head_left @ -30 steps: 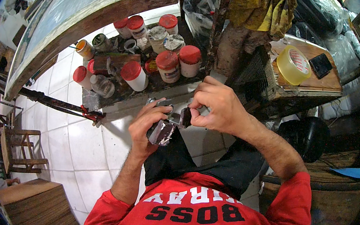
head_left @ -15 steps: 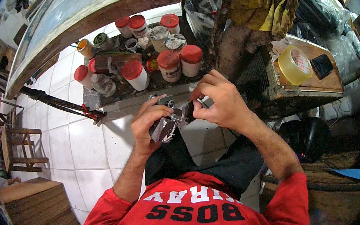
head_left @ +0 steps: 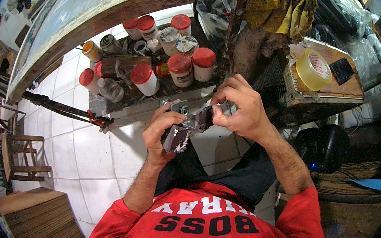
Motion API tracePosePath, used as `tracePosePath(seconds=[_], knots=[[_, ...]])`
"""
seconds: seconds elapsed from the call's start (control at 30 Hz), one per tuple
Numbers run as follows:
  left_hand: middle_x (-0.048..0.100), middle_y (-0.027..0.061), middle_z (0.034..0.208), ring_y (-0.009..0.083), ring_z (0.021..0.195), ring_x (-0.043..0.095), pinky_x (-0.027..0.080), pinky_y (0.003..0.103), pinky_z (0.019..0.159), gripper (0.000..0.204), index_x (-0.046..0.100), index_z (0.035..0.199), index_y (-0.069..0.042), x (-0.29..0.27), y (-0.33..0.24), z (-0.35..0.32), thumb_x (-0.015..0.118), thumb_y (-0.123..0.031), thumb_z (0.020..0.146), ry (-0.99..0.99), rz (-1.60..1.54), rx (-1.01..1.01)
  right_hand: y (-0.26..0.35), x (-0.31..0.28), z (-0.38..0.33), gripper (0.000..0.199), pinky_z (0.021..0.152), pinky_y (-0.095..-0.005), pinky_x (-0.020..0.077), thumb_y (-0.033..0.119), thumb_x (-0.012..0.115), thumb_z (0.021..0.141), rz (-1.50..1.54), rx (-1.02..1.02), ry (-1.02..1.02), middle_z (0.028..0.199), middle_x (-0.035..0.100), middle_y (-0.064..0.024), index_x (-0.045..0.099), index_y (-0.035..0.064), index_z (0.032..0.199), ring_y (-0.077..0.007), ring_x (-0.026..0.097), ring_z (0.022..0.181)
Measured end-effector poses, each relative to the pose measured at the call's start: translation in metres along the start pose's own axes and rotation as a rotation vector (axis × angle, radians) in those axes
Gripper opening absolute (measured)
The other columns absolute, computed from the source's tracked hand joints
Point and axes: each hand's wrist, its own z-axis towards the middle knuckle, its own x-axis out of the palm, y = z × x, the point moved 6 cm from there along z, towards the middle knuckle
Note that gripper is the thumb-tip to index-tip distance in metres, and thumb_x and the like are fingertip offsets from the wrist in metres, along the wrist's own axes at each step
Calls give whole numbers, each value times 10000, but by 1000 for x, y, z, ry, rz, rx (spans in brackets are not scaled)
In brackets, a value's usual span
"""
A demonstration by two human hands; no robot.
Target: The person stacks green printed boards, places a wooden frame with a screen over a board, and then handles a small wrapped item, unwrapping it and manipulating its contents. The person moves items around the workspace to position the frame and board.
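My left hand (head_left: pixel 157 130) is closed around a grey metal fitting (head_left: pixel 181 107) with a round part on its face. A dark brown block (head_left: pixel 177 139) with a ragged whitish edge juts out below these fingers. Close to the right, my right hand (head_left: pixel 243 107) pinches a second dark block (head_left: pixel 204 118) between thumb and fingertips. This block sits against the right end of the metal fitting; whether they are joined I cannot tell. Both hands are held above my lap, in front of a low shelf.
Several jars with red lids, one of them a white jar (head_left: pixel 145 79), crowd the low shelf beyond my hands. A clear plastic bottle (head_left: pixel 110 90) stands at its left. To the right, a yellow tape roll (head_left: pixel 313 70) and a dark phone-like slab (head_left: pixel 341 71) lie on a box.
Both hands have shifted slightly right with the metal fitting and blocks. The block at my right hand has turned and shows more of its face.
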Motion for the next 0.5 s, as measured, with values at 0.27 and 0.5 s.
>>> tracePosePath(seconds=[0.27,0.5], knots=[[704,142,946,251,937,676,370,564,1063,489,617,991,-45,-32,20,-21,660,-520,882,-253,-81,-194,-38,-40,-7,158,736,-363,490,38,719,726,-79,254,-69,855,652,-113,698,16,882,-262,612,805],[701,123,909,246,914,682,393,560,1048,223,605,963,-50,-35,17,-22,718,-216,868,-212,-85,-210,-29,-12,-18,300,811,-405,475,49,631,736,-190,201,17,889,698,-87,740,93,1013,-297,613,860]])
